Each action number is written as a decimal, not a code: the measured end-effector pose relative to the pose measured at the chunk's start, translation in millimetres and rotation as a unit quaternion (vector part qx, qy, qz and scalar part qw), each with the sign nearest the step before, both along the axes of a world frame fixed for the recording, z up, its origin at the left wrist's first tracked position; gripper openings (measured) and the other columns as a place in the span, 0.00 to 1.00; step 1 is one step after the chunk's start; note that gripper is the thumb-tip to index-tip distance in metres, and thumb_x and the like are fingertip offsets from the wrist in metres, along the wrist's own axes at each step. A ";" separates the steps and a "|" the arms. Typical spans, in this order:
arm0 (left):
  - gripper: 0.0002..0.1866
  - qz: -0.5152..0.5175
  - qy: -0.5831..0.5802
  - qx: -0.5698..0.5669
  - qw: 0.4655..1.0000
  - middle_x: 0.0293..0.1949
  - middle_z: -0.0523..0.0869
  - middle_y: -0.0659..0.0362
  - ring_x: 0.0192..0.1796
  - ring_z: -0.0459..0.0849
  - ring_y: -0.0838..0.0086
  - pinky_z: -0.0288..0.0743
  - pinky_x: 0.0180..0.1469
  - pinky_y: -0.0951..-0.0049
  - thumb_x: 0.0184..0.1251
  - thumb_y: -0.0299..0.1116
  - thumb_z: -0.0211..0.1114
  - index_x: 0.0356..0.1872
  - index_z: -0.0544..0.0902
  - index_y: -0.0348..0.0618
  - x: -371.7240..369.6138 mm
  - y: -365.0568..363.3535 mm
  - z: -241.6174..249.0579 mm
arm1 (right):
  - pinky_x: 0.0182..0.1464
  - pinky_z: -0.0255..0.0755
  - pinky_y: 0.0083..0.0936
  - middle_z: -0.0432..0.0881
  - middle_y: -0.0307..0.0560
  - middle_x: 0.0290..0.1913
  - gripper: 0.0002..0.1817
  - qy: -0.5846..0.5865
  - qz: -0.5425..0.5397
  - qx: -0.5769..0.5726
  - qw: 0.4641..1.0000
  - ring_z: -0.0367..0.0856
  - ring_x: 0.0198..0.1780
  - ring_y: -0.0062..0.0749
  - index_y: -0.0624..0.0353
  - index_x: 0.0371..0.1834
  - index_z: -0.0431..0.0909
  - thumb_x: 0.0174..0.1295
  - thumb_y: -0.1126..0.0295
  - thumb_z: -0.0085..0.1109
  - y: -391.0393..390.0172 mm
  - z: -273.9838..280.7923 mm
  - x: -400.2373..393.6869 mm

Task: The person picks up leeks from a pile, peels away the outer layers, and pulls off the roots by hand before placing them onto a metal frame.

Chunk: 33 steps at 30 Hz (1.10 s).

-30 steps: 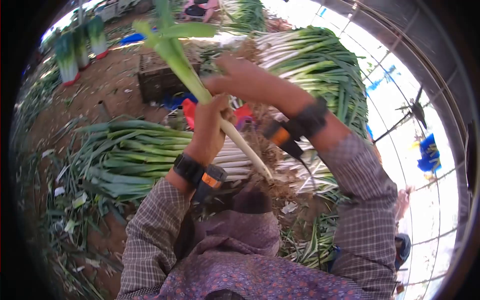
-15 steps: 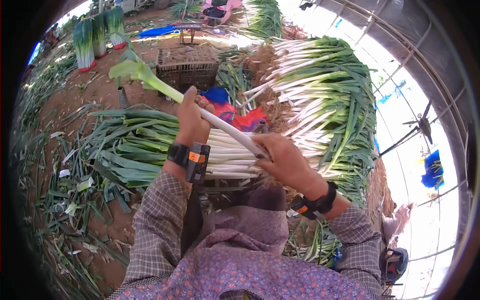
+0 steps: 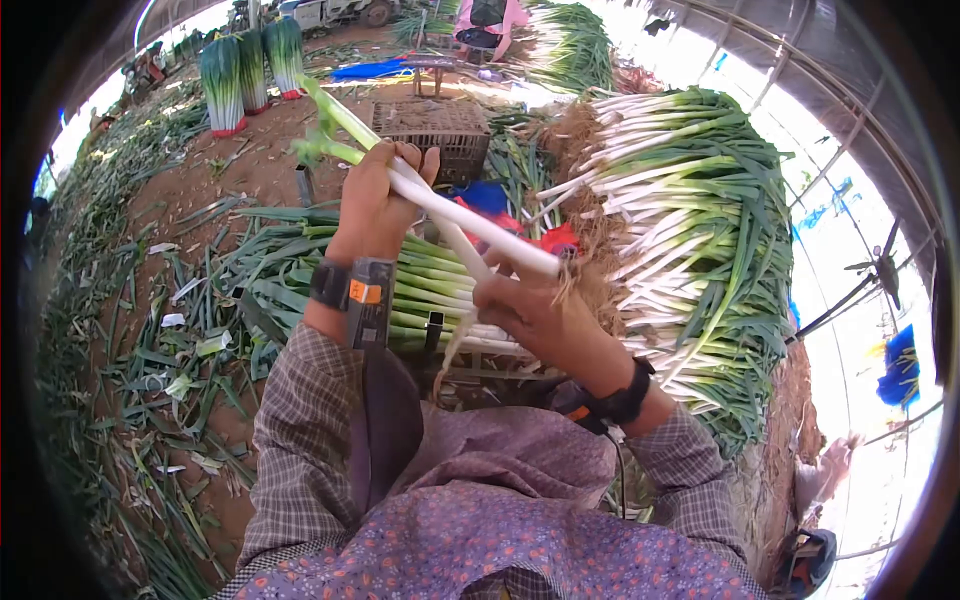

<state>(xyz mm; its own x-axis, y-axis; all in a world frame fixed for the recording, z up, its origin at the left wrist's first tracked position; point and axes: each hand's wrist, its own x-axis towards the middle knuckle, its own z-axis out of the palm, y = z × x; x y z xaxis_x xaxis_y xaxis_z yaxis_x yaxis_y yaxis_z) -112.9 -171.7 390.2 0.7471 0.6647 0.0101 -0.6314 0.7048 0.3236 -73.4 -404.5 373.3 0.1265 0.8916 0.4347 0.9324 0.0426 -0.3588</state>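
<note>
My left hand (image 3: 382,200) is closed around the upper part of a leek (image 3: 500,240), which slants down to the right, its root end near my right wrist. A paler outer layer (image 3: 462,248) splits away below the shaft and runs to my right hand (image 3: 545,318). The fingers of that hand are closed on this layer, partly hidden, and a thin strip (image 3: 452,350) dangles below them. Beneath both hands lies a row of leeks (image 3: 440,285), green leaves to the left.
A large pile of leeks (image 3: 680,220) lies to the right, roots facing inward. A plastic crate (image 3: 432,125) stands ahead. Tied leek bundles (image 3: 222,85) stand upright at the back left. Leaf scraps cover the soil at left. A person in pink (image 3: 490,20) sits farther back.
The outer layer has come apart from the leek's shaft, and my right hand has moved slightly down with it. The whole scene has shifted a little to the right in view.
</note>
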 end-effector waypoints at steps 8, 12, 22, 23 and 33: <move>0.09 0.087 0.042 0.044 0.994 0.23 0.68 0.63 0.23 0.67 0.79 0.65 0.23 0.77 0.71 0.28 0.56 0.30 0.68 0.41 10.8 83.0 -28.3 | 0.44 0.71 0.36 0.79 0.43 0.34 0.08 0.009 0.060 0.055 0.997 0.76 0.42 0.44 0.54 0.36 0.78 0.55 0.72 0.66 -25.3 17.2 -20.3; 0.11 0.170 0.000 0.050 0.984 0.23 0.68 0.63 0.23 0.67 0.79 0.65 0.22 0.78 0.71 0.31 0.60 0.29 0.68 0.43 -5.6 128.9 -34.7 | 0.44 0.72 0.38 0.80 0.46 0.33 0.07 0.085 0.071 -0.059 0.992 0.78 0.39 0.49 0.57 0.37 0.79 0.55 0.73 0.64 -65.6 -37.1 -21.4; 0.10 0.029 -0.083 0.023 0.996 0.29 0.72 0.66 0.26 0.70 0.85 0.73 0.28 0.81 0.74 0.38 0.61 0.41 0.70 0.46 -5.4 8.4 -60.4 | 0.54 0.74 0.37 0.83 0.57 0.51 0.32 0.305 -0.071 -0.091 0.945 0.83 0.51 0.43 0.63 0.70 0.63 0.66 0.60 0.58 9.3 -16.7 36.5; 0.09 -0.008 -0.119 0.002 0.993 0.30 0.73 0.65 0.27 0.71 0.84 0.73 0.28 0.81 0.75 0.38 0.60 0.44 0.71 0.47 2.0 -1.2 -72.5 | 0.55 0.74 0.37 0.82 0.57 0.53 0.33 0.313 -0.072 -0.132 0.938 0.82 0.52 0.42 0.63 0.72 0.60 0.67 0.60 0.58 21.7 -25.1 31.7; 0.31 -0.047 -0.003 -0.149 0.988 0.38 0.84 0.54 0.42 0.85 0.64 0.83 0.47 0.62 0.70 0.61 0.56 0.50 0.75 0.39 20.4 70.7 -133.8 | 0.65 0.67 0.39 0.76 0.68 0.60 0.35 0.155 -0.089 -0.331 0.927 0.76 0.62 0.57 0.61 0.73 0.60 0.66 0.59 0.58 -44.4 -14.8 66.7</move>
